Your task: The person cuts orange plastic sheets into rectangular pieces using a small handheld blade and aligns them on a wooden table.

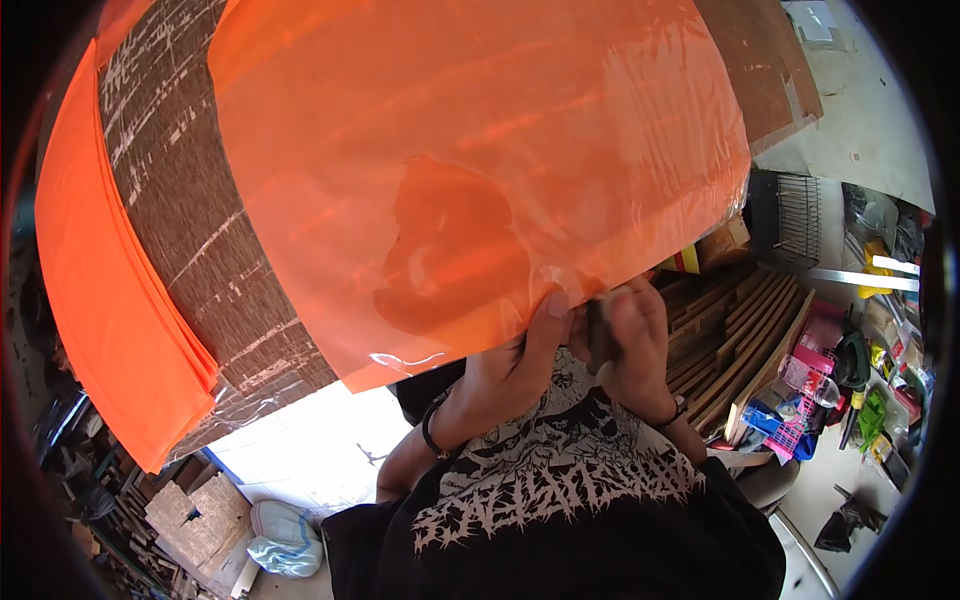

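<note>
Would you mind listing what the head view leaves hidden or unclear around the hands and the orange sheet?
- Small dark thing at the right hand: blurred, covered by fingers.
- Left hand fingertips: behind the translucent orange sheet.
- Sheet's top: cut off by the frame edge.
- Brown board: partly covered by the sheet.
- Clutter on the right: too small.

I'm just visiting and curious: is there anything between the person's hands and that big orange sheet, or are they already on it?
Nothing visible stands between them. The left hand grips the near edge of the orange sheet, thumb on top. The right hand is at the same edge beside it; whether it pinches the sheet cannot be told.
</note>
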{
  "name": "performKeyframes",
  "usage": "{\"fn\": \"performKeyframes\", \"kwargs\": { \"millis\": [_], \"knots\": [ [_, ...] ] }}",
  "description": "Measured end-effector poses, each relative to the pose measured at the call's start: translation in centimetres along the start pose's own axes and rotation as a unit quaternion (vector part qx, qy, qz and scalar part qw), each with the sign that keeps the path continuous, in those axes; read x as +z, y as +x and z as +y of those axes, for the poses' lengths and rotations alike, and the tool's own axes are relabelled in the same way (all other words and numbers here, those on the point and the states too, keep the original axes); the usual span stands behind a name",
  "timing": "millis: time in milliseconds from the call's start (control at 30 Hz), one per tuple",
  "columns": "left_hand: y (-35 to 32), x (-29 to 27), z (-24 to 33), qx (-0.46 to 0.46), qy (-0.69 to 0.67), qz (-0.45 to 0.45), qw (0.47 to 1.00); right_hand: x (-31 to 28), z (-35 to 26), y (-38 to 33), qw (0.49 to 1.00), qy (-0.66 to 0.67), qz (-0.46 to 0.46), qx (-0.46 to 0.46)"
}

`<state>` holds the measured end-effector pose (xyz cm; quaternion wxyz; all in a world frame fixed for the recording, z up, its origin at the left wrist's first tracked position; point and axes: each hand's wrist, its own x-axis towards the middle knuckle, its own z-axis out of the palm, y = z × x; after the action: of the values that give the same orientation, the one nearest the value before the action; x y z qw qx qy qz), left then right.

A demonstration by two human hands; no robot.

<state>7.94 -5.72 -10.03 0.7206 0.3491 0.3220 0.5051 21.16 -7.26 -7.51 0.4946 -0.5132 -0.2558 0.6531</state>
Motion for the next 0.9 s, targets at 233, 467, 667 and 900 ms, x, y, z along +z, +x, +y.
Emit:
{"fn": "performKeyframes", "kwargs": {
  "millis": [233,467,667,900],
  "knots": [
    [-1.4,-1.7,-2.5,0.055,0.097,-0.029,0.993,-5.1,-2.5,3.3,0.937,0.046,0.294,-0.181],
    [-2.6,-2.6,3.5,0.025,0.025,-0.029,0.999,-9.8,-7.4,5.6,0.907,-0.045,0.325,-0.263],
    [-5.6,-3.6,8.1,-0.081,0.052,0.132,0.987,-10.7,-9.1,6.3,0.906,-0.061,0.336,-0.251],
    [-3.0,-6.0,16.0,-0.154,0.148,0.084,0.973,-11.4,-9.8,6.4,0.928,-0.103,0.293,-0.207]
  ]
}}
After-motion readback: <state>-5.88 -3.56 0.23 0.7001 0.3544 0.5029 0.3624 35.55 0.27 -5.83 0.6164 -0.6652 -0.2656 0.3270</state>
